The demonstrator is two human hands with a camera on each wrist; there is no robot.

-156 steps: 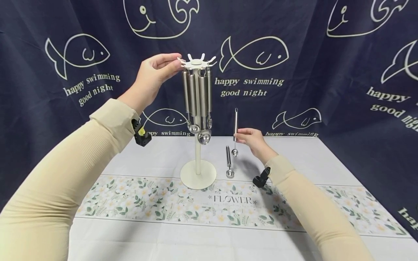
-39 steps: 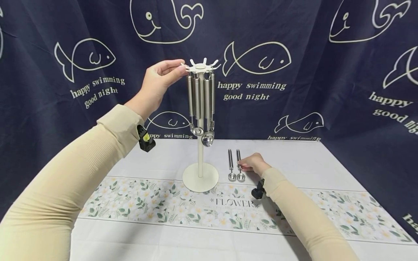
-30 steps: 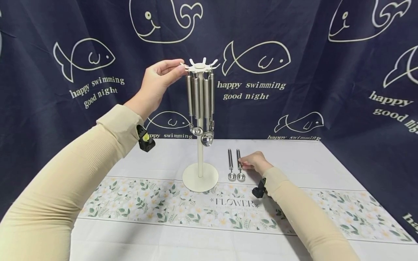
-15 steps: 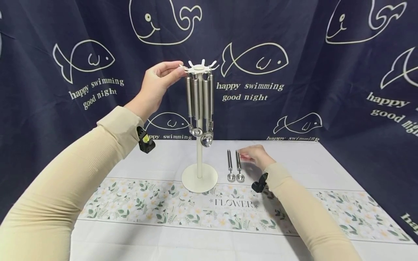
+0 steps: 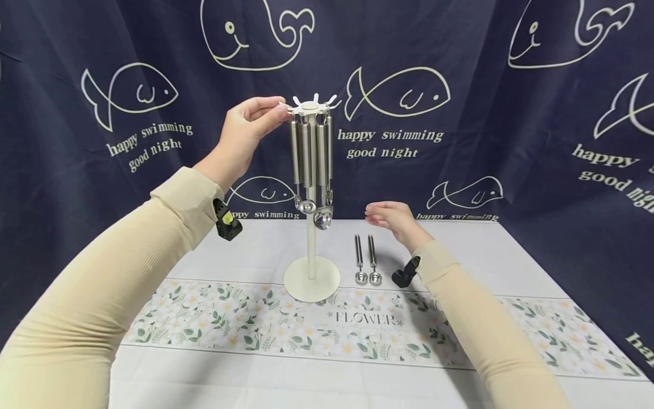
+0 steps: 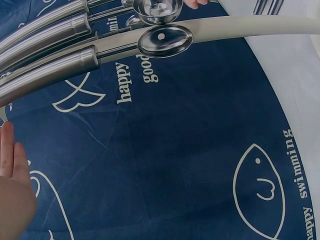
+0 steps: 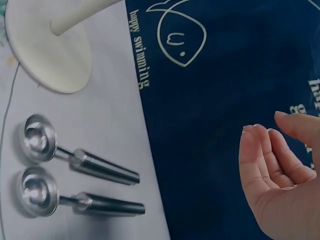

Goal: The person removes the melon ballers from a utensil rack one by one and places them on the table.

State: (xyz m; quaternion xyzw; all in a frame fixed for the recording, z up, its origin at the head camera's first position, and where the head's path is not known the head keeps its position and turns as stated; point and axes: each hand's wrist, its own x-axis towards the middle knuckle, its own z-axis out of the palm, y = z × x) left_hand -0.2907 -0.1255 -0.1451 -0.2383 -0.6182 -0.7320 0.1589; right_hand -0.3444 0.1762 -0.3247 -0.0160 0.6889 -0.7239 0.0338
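Observation:
My left hand [image 5: 241, 132] pinches a prong at the top of a white rotating utensil rack [image 5: 311, 243] between thumb and fingers. Several steel utensils hang from its hooks by their handles, among them a ladle [image 5: 323, 217] and a smaller round-bowled one [image 5: 306, 207]. On the white table to the right of the rack lie two small steel scoops, the left scoop [image 5: 359, 250] and the right scoop [image 5: 372, 251], side by side with bowls toward me. Above their handle ends, my right hand [image 5: 394, 220] is raised in the air, fingers loosely bent and holding nothing.
The rack's round base [image 5: 298, 284] stands on the table by a floral printed strip [image 5: 225, 315] marked FLOWER. A dark blue curtain [image 5: 286, 34] with fish drawings hangs behind and at the sides. Each wrist wears a small black camera, as on the right [image 5: 406, 272].
My right hand set the second scoop down beside the first, let go of it, and lifted up and away. The left hand stays at the rack's top.

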